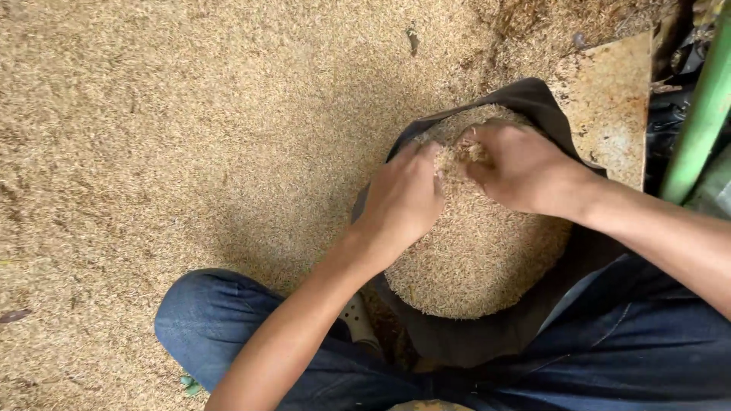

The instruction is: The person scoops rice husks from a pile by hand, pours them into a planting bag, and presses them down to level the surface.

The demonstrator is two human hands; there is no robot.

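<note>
A dark cloth (533, 103) held over my lap forms a pouch heaped with tan unhusked grain (476, 262). My left hand (403, 198) rests palm down on the near left of the heap, fingers bent into the grain. My right hand (518, 167) is cupped at the far side of the heap, fingers curled around a small clump of grain. The fingertips of both hands nearly meet over the top of the pile. What lies under the palms is hidden.
Loose grain (167, 129) covers the whole floor to the left and ahead. My knees in blue jeans (205, 312) frame the cloth. A rusty flat metal plate (609, 99) lies at the upper right, with a green pole (704, 106) and dark clutter beside it.
</note>
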